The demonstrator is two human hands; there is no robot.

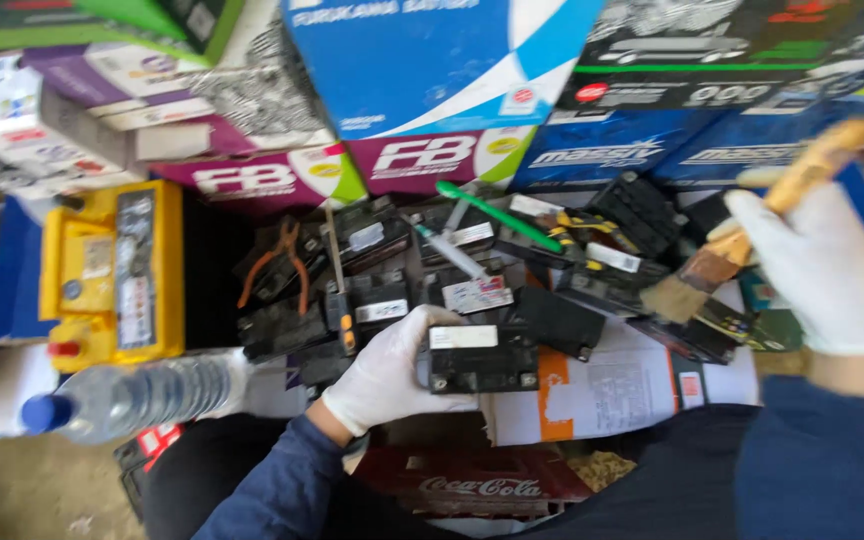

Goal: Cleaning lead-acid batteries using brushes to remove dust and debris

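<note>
Head view, the only one: the person's left hand [390, 372], in a white glove, is closed around the left side of a small black battery [483, 358] that sits just below the middle of the picture, at about 6 o'clock from the pile of similar black batteries [592, 270] behind it. The thumb lies along the battery's top edge by its white label; the fingers wrap its near end.

The right hand [820, 270], also gloved, is raised at about 3 o'clock and grips the wooden handle of a paintbrush [742, 250], fingers curled tight around it. The bristles point down and left, and hang over the far right of the pile, well apart from the held battery.

As a judgement: the battery is picked out and steadied, the brush is in hand but not on it, so any brushing of this battery looks not yet begun. I cannot tell which batteries in the pile, if any, are already brushed.

Around them: a yellow battery [117, 270] at 9 o'clock, a clear water bottle [137, 395] with a blue cap lying at 8 o'clock, orange-handled pliers [274, 262] and a screwdriver [340, 290] on the pile at 10 o'clock, a green-handled tool [497, 215] at 12 o'clock. Coloured cardboard boxes [432, 70] are stacked along the top. The pile rests partly on flattened cardboard [602, 395], and a red crate [472, 485] sits at 6 o'clock between the person's knees.
</note>
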